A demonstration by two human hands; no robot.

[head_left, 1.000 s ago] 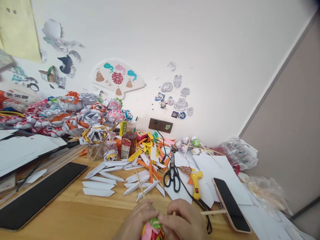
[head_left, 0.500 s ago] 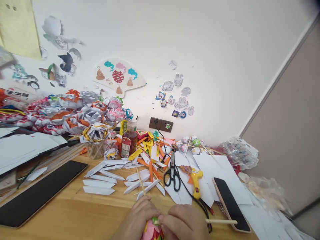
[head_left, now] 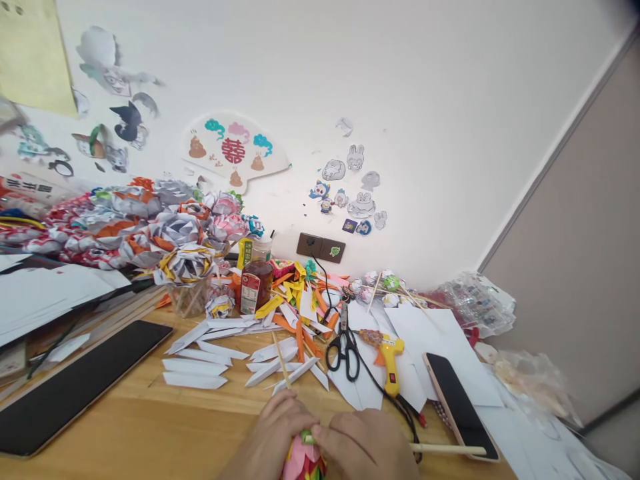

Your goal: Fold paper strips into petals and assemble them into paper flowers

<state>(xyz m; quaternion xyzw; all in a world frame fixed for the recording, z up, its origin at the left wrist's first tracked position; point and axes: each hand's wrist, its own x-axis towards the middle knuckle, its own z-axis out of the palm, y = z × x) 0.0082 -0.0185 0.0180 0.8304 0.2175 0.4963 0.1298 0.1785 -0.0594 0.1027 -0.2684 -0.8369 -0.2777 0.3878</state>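
Paper piece [head_left: 303, 463]: one, multicoloured, between both hands at the view's bottom edge; judged very light, dry, little prone to slip.
Pink folds [head_left: 300, 460]: overlapping; probably crisp along creases, soft between, easily crushed; best cradled loosely.
Green tip [head_left: 307, 438]: at the piece's far end; seemingly the firmer place for a fingertip pinch.
Left hand [head_left: 283, 430]: fingers curled, closed on the piece near the tip; underside hidden.
Right hand [head_left: 365, 443]: fingertips pinching beside the green tip; remaining fingers folded in.
Far stick [head_left: 281, 360]: thin, pale, extending beyond the left hand; whether gripped, cannot tell.
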